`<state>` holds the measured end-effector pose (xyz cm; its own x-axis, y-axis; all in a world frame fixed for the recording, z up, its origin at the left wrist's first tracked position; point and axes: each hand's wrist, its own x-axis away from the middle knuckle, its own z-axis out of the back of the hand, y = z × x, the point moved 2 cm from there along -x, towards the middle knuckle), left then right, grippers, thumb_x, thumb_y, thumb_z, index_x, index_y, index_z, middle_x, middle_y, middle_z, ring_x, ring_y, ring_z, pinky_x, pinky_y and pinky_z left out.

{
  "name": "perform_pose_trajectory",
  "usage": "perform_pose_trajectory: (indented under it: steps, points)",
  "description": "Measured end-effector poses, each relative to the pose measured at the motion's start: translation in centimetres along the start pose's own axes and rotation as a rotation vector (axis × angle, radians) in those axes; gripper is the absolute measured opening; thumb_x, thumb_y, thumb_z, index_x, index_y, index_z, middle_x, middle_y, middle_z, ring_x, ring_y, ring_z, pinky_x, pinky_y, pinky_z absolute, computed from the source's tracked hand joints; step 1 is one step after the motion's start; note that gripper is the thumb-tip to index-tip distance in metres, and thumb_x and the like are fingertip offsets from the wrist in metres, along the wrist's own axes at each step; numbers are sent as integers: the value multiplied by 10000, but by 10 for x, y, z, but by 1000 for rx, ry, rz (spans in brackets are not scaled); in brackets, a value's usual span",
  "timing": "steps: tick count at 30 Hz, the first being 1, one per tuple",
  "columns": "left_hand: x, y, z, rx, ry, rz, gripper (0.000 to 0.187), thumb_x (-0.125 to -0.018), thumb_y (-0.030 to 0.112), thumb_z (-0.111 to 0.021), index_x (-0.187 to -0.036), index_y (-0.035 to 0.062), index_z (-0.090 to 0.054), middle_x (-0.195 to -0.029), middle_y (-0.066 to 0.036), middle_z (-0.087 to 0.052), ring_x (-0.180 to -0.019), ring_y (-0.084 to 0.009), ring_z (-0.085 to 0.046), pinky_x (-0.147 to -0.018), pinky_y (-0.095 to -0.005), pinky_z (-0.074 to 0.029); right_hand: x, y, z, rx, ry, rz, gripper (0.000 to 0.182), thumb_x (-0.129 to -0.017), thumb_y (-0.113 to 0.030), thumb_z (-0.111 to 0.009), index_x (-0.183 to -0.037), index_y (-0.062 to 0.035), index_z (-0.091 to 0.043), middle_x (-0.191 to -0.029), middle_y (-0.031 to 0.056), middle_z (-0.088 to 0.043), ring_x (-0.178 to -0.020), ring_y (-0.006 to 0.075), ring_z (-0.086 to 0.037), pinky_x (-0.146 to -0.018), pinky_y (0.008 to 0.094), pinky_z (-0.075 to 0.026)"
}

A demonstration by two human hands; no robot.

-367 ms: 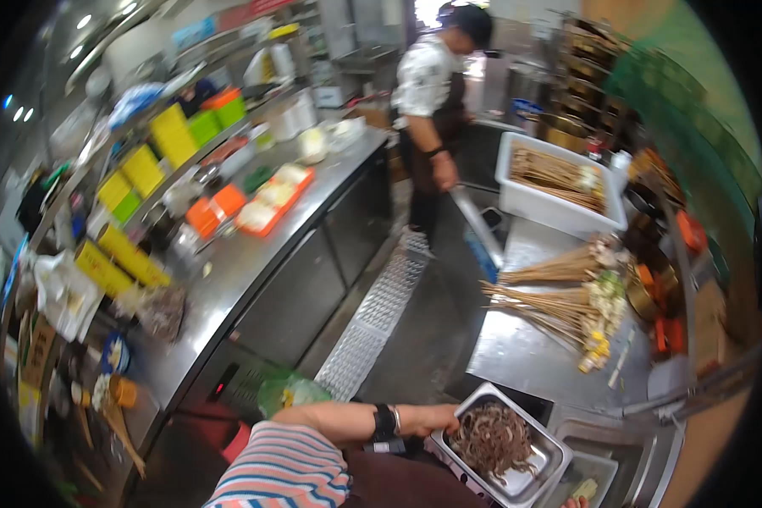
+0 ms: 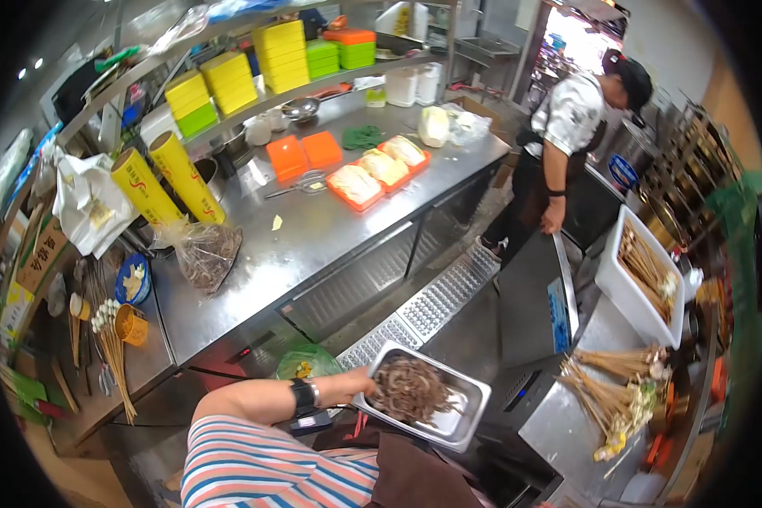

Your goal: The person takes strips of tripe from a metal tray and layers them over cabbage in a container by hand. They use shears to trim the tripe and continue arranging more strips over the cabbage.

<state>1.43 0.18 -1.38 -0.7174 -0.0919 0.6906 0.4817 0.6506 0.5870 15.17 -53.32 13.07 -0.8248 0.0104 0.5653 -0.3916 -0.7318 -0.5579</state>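
My left hand (image 2: 360, 386) grips the left rim of a steel pan (image 2: 476, 406), fingers closed on the edge. A watch and a light band sit on that wrist. Dark brown thin strips (image 2: 408, 389), looking like shredded food, heap up at the pan's left end, and bare metal shows at its right. The pan is held in front of the brown apron (image 2: 423, 476), over the floor between two counters. My right hand is out of view.
A co-worker (image 2: 567, 127) stands at the back right, one hand on an open cabinet door (image 2: 533, 292). Skewers (image 2: 601, 398) lie on the right counter beside a white bin (image 2: 639, 292). The left steel counter (image 2: 254, 279) bears cabbage trays (image 2: 379, 173) and a bagged brown food (image 2: 201, 254).
The view has swung left, bringing more of the left counter into sight. My left hand has carried the pan from beside the sink to over the aisle. The right fingertips have left view.
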Motion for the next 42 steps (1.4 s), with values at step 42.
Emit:
perform_pose_trajectory:
  steps: [42]
  points:
    - [-52,174,217,1235,1390,-812,155,-917,160,-675,-870,126,-532,-750,13,-560,-619,-99,-520,-525,-253,-429,-232,-691,-582,724,-990,2001,323,-780,-56,-678,-1100,-35,-633,-1030,116,-608,-899,304,-628,-760,386,-538]
